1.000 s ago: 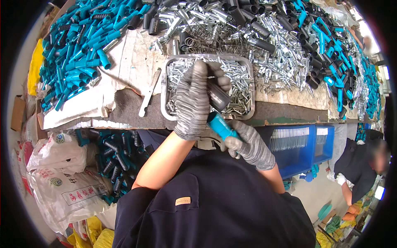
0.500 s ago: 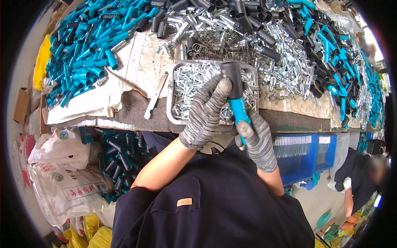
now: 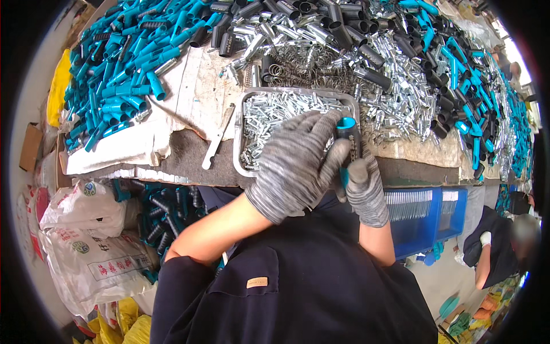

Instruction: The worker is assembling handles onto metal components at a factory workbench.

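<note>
A black and teal tubular handle (image 3: 347, 131) is between my two gloved hands, over the right front of a metal tray (image 3: 238, 150). Its round top end, lined in teal, points up toward the camera. My left hand (image 3: 301, 162), in a grey striped knit glove, wraps round the black upper part with its thumb against it. Lower down, my right hand (image 3: 365, 189) is closed round the teal part, its thumb laid along it. Both hands hide much of the handle. Small silvery metal pins (image 3: 275, 116) fill the tray.
Teal tubes (image 3: 123, 89) are heaped left on the bench, coil springs (image 3: 306, 71) and black sleeves (image 3: 372, 77) behind the tray. A flat metal strip (image 3: 218, 137) lies left of it. Below are a blue bin (image 3: 412, 229) and white sacks (image 3: 94, 258); a co-worker (image 3: 492, 246) is at right.
The handle has tipped so its top end now faces the camera. My left hand has moved right and over it, its fingers round the black part; my right hand stays lower on it.
</note>
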`<control>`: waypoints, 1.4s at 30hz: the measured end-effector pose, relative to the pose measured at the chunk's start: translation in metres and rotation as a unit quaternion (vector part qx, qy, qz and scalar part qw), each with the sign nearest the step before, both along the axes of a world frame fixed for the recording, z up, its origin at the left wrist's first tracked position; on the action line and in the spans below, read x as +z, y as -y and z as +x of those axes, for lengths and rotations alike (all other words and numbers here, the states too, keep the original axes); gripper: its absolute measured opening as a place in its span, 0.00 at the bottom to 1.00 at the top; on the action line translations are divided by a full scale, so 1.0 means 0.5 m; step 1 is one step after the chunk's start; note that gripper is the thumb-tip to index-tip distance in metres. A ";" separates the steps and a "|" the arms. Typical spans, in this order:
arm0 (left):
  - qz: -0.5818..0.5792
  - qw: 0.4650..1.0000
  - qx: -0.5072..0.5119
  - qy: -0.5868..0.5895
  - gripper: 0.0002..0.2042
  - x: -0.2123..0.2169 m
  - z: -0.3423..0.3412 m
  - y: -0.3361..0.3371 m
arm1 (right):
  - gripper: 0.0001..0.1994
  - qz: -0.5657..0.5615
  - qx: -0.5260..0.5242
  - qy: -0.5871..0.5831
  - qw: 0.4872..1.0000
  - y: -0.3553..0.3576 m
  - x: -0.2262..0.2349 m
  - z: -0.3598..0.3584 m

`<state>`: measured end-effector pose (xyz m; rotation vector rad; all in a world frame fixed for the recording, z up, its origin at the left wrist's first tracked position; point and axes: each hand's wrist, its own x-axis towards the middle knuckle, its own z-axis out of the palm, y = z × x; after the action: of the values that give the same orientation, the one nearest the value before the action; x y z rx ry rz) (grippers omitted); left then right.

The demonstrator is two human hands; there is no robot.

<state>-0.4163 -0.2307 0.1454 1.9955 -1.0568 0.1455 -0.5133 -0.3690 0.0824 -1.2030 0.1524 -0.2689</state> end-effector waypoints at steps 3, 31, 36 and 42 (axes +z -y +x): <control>0.169 0.967 -0.023 -0.191 0.19 0.042 0.106 -0.005 | 0.25 -0.138 -0.008 -0.174 0.975 0.008 0.035 0.007; 0.202 0.963 -0.143 -0.109 0.07 0.079 0.200 -0.032 | 0.25 -0.380 0.085 -0.174 0.904 0.027 -0.056 -0.017; 0.281 0.923 -0.232 -0.123 0.10 0.078 0.175 -0.031 | 0.30 -0.472 0.036 -0.078 0.877 -0.017 0.002 -0.008; 0.287 0.932 -0.222 0.002 0.12 0.055 0.171 -0.008 | 0.34 -0.239 -0.022 -0.132 0.962 -0.037 -0.016 0.005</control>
<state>-0.3306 -0.2264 0.1728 2.1812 -1.6631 -0.4526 -0.5109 -0.3502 0.0746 -1.7176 0.3614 -0.1877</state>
